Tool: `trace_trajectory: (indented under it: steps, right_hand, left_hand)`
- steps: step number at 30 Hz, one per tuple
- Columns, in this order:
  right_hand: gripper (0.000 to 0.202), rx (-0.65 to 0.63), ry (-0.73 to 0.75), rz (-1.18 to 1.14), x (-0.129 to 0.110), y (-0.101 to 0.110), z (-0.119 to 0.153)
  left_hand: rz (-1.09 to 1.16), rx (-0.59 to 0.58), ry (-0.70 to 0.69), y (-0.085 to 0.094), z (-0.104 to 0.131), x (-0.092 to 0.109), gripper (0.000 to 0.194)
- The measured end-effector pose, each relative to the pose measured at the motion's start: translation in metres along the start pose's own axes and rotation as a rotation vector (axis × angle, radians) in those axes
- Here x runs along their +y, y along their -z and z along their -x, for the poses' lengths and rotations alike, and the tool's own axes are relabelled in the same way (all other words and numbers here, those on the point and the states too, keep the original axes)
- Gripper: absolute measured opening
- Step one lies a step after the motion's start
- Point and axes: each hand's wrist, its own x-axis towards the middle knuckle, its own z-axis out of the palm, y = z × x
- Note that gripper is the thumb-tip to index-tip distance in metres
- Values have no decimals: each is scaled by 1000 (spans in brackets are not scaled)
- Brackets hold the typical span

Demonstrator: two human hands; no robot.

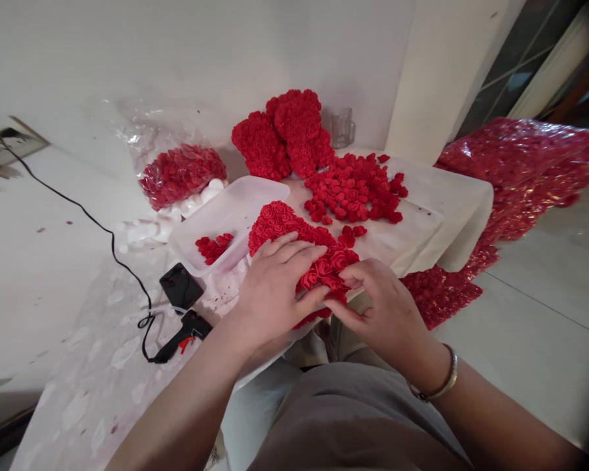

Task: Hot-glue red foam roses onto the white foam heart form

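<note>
A shape covered in red artificial roses (277, 219) lies at the table's near edge, partly hidden by my hands. My left hand (277, 284) rests across it, fingers over the top and thumb on the near side, gripping it. At its right end, my right hand (380, 301) has thumb and index finger closed round a red artificial rose (339, 294). Whether that rose is fixed to the shape I cannot tell. Just beyond lie a few loose roses (351, 234) and a bigger pile of rose heads (356, 190).
A translucent tray (245, 190) holds a few roses. Behind stand a rose-covered bear-like figure (294, 131), a glass mug (342, 127) and a bag of roses (181, 170). A corded glue gun (184, 333) lies left beside a black box (180, 285). Wrapped red bundles (515, 170) sit right.
</note>
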Motion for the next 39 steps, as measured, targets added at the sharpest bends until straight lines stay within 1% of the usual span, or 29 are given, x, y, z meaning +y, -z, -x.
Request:
trace_trajectory:
  steps: [3,5,9,12,17,19,21,22,23,25,26,28,30,34,37,39]
  right_hand:
    - [28,104,36,-73,9,3,6]
    - [32,120,44,-93,15,4,7]
    - [20,68,36,-102,21,2,3]
    - [11,65,-4,-121,22,-2,-2]
    - [8,60,-68,-175,25,-6,-6]
    - [7,60,-83,-196,27,-7,-5]
    - [7,64,-100,-217,29,-7,-3]
    - [7,68,-108,-227,30,-8,-1]
    - [8,69,-116,-238,31,-8,0]
    - [7,71,-129,-261,31,-8,1]
    - [7,72,-133,-273,31,-8,1]
    - [8,72,-133,-294,31,-9,1]
    - [11,78,-129,-309,32,-9,0]
    - [16,79,-127,-361,36,-14,-2]
    - [10,76,-142,-418,40,-19,-5]
    - [5,96,-172,-441,41,-23,-7]
  left_hand:
    - [-4,1,24,2,0,2,49]
    - [-3,-1,37,2,0,3,49]
    - [0,1,35,2,-1,3,47]
    - [8,2,22,0,-2,2,45]
    - [-8,-24,1,2,-5,-2,45]
    - [-25,-27,-21,5,-5,0,50]
    - [-73,22,-58,9,-3,4,58]
    - [-109,68,-90,10,-2,8,58]
    - [-149,116,-129,12,-1,12,54]
    - [-222,172,-202,12,-1,19,36]
    - [-248,172,-225,12,-1,21,27]
    - [-273,139,-227,9,-3,23,17]
    - [-272,114,-202,5,-6,22,15]
    - [-245,132,-167,-1,-10,16,11]
    - [-248,165,-167,-4,-13,16,8]
    - [-258,186,-167,-5,-15,16,7]
